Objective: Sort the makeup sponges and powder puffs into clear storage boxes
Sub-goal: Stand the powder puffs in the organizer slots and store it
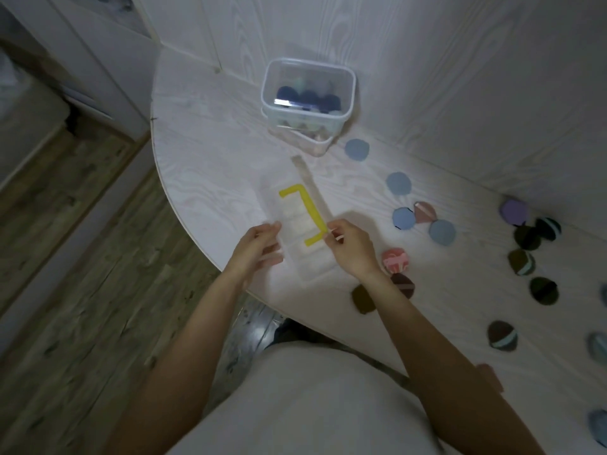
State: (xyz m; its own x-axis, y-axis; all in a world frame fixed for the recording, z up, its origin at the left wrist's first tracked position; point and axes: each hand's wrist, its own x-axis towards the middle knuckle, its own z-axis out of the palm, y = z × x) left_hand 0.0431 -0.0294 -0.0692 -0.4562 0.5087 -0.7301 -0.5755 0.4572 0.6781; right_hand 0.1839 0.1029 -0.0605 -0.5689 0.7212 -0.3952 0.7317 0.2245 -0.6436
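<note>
A flat clear storage box with a yellow handle lies on the white table near its front edge. My left hand holds the box's left side with curled fingers. My right hand pinches its right edge by the yellow handle. Several powder puffs lie to the right: blue ones, a pink one, brown ones, a purple one and dark ones. At the back stands a clear tub stacked on another, with dark blue and pale sponges inside.
The white table has a curved left edge and stands against white panelled walls at the back and right. A wooden floor lies to the left. More puffs sit at the far right edge.
</note>
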